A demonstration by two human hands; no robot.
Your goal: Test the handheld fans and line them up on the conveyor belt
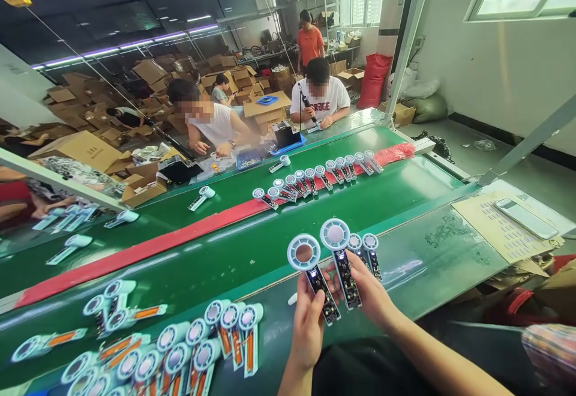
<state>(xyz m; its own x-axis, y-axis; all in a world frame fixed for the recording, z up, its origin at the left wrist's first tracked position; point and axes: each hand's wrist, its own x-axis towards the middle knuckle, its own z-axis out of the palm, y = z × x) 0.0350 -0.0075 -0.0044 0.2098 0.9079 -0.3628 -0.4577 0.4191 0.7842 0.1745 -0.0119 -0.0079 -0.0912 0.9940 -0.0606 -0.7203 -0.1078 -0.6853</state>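
My left hand [309,318] is closed round a small handheld fan [304,253], its round pale-blue head up and a black circuit board showing along the handle. Beside it, my right hand [366,285] grips a second handheld fan [335,235] of the same kind. A small light glows on each board. Both fans are held upright, slightly tilted, above the near edge of the bench. Just behind my right hand, two more fans [371,242] with bare boards lie on the bench. A small white piece [293,299] rests left of my left hand.
Many fans with orange-wrapped handles [167,337] crowd the near left. Across the green conveyor [216,252] runs a red strip [148,246] with a row of fans [309,174]. Co-workers [321,99] sit opposite. A phone [526,217] lies on cardboard [479,216] at right.
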